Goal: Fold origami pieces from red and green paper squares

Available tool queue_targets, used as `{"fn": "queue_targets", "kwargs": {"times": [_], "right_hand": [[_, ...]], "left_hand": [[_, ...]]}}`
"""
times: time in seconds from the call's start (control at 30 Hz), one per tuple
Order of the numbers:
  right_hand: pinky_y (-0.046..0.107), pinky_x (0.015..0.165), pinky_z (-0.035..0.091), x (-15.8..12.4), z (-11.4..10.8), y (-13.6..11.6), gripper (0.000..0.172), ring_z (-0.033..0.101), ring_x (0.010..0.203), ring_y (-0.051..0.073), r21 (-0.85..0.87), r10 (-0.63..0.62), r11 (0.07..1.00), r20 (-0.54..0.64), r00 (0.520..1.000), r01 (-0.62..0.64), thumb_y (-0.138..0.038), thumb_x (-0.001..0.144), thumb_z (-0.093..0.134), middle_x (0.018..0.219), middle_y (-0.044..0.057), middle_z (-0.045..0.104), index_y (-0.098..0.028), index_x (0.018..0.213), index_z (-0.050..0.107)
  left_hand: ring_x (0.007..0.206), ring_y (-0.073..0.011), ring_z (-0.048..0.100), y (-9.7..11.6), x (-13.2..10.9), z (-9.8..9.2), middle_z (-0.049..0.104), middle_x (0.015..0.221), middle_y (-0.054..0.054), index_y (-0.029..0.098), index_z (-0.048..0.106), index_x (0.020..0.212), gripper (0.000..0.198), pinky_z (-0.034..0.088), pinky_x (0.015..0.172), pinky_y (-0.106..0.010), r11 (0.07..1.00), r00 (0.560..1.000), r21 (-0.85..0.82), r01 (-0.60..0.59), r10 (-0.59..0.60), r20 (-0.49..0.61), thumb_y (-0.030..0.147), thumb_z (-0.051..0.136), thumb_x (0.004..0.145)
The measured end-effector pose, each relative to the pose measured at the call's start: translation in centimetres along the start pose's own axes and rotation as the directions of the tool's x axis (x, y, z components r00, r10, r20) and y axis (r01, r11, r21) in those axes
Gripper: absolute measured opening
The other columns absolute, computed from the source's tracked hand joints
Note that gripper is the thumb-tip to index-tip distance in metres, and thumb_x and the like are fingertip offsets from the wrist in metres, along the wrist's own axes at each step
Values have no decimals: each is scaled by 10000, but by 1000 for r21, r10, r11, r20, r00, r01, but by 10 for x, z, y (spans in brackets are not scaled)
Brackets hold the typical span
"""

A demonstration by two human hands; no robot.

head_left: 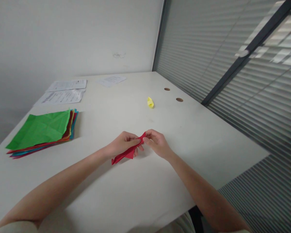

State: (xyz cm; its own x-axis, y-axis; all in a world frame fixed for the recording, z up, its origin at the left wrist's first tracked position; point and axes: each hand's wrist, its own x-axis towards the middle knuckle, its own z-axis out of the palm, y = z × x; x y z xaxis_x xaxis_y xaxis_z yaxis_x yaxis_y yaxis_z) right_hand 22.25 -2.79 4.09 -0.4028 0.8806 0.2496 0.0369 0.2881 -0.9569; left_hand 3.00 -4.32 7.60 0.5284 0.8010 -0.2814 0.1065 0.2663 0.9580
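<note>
A folded red paper piece (126, 152) is held just above the white table (140, 194), near its middle. My left hand (121, 144) grips the paper along its upper side, fingers curled over it. My right hand (157, 142) pinches the paper's right tip between thumb and fingers. The two hands almost touch at that tip. The paper's lower left end sticks out free below my left hand.
A stack of coloured paper sheets (42, 131), green on top, lies at the left. Printed white sheets (63, 92) lie at the back left. A small folded yellow paper (150, 102) sits beyond the hands. Two round cable holes (179, 99) are near the striped glass partition on the right.
</note>
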Motion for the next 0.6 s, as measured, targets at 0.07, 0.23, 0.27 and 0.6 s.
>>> {"fn": "queue_targets", "kwargs": {"times": [0.07,0.23,0.27,0.6], "right_hand": [[294,716,458,0,0,-1,231,581,714,139,-28,-21,999,9,1000,21,-415,830,665,748,6,639,-188,823,623],[298,666,469,-1,-3,-3,168,561,688,139,-146,-187,973,-46,981,179,-344,845,663,722,12,619,-190,777,658],[301,667,474,-1,-4,-3,137,566,703,142,-191,-262,949,-35,964,251,-318,853,658,748,21,623,-195,796,676],[382,797,475,-4,-18,-10,242,551,893,192,-619,-554,529,268,788,581,-177,912,571,952,65,623,-296,1076,703]], "left_hand": [[495,-114,603,-1,0,-1,661,577,-52,99,697,796,386,461,497,-199,1000,1000,-3,-1,1,8,477,626,831],[492,-113,600,2,0,-2,661,574,-52,95,709,808,313,460,490,-196,1000,1000,-13,17,-17,19,403,653,811],[489,-113,597,3,0,-2,658,570,-51,95,709,799,293,457,484,-196,999,1000,-27,25,-24,19,383,657,805],[478,-102,574,-2,2,-2,638,563,-44,83,693,780,183,457,491,-202,991,1000,-135,-2,-1,-18,256,633,771]]}}
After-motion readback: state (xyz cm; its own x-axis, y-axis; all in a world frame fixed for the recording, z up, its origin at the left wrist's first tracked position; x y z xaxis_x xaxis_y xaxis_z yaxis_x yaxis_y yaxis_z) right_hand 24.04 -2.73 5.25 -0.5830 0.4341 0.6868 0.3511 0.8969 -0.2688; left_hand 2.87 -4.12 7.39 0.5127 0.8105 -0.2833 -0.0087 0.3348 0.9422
